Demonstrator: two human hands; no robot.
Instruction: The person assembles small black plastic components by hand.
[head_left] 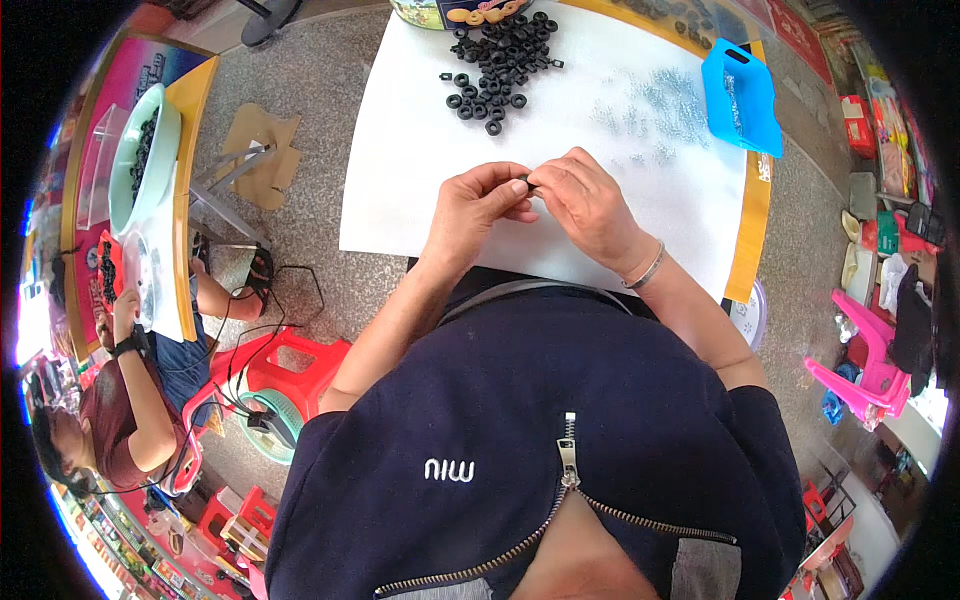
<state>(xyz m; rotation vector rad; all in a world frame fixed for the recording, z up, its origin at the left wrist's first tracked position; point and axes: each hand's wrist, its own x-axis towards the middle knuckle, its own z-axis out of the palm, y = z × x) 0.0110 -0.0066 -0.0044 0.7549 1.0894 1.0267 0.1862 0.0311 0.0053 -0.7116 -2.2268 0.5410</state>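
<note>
Close to the table's near edge, my left hand (474, 208) pinches a small black ring-shaped part (527, 184) between thumb and fingers. My right hand (588, 205) meets it there, its fingertips closed against the same part; whether they hold a second, smaller piece is hidden. Beyond my hands lies a heap of black rings (497, 65), with a few strays at its near side. Farther right, many tiny clear or silvery pieces (655, 112) are scattered over the white table surface (420, 190).
A blue scoop-like tray (740, 98) with small pieces inside sits at the table's right edge. At the back stands a printed tub (455, 12). On the left, a co-worker (130, 415) sits at another table with a pale green basin (140, 165). A red stool (290, 362) stands between us.
</note>
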